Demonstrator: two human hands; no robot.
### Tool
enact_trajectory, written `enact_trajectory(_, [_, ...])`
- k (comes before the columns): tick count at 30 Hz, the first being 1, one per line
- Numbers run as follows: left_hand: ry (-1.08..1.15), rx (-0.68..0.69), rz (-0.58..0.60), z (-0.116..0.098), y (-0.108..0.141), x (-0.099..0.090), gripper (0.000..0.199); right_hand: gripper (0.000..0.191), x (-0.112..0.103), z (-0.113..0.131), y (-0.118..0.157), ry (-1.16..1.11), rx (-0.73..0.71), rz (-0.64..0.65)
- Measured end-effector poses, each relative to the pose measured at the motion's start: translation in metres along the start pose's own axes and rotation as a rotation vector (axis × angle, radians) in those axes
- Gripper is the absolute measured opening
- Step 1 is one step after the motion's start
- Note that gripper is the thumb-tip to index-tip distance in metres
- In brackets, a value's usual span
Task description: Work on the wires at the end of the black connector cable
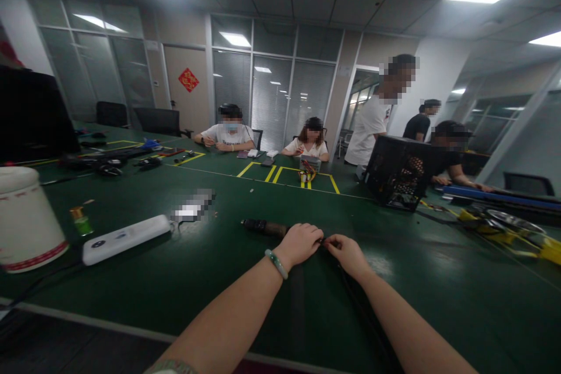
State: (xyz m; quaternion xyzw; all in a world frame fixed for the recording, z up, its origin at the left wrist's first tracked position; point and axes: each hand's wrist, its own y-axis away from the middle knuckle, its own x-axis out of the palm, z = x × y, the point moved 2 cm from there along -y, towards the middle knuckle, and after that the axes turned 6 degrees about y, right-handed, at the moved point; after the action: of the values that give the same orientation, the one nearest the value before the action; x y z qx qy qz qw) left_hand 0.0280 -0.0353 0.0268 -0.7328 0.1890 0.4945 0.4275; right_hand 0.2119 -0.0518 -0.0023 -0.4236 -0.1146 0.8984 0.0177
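Observation:
A dark, cylindrical electric screwdriver (pixel 267 228) lies on the green table, its narrow tip pointing left. My left hand (pixel 302 241), a jade-coloured bangle at its wrist, is closed over the tool's right end and hides that part. Close beside it, the fingers of my right hand (pixel 348 254) pinch a black cord (pixel 350 286) where it meets the tool's rear end. From there the cord runs down toward the table's near edge, partly behind my right forearm. The exact joint between cord and tool is too small to make out.
At left stand a white canister (pixel 26 222), a small green bottle (pixel 81 222) and a white power strip (pixel 127 239). A black computer case (pixel 397 172) and yellow parts (pixel 495 225) are at right. Several people sit or stand across the table (pixel 219 298).

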Motion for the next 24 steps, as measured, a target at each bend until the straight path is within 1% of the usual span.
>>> enact_trajectory(3, [-0.006,0.003,-0.003,-0.0004,0.0002,0.0002,0.01,0.023,-0.0002,0.0003,-0.0004,0.007,0.013,0.006])
enact_trajectory(11, [-0.014,-0.001,-0.024,0.001,-0.0006,0.0028,0.011,0.023,0.0031,-0.005,-0.0026,-0.018,-0.034,-0.01])
enact_trajectory(15, [-0.013,0.01,-0.027,0.0016,-0.0002,0.0031,0.008,0.023,0.0044,-0.0072,-0.0032,-0.028,-0.032,-0.011])
enact_trajectory(20, [-0.019,-0.003,-0.023,0.0019,-0.0003,0.004,0.01,0.023,0.0026,-0.0047,-0.0023,0.008,-0.02,-0.004])
enact_trajectory(24, [-0.011,-0.003,-0.009,-0.0004,0.0,0.0008,0.012,0.023,0.0013,-0.0027,-0.0017,0.006,-0.017,-0.001])
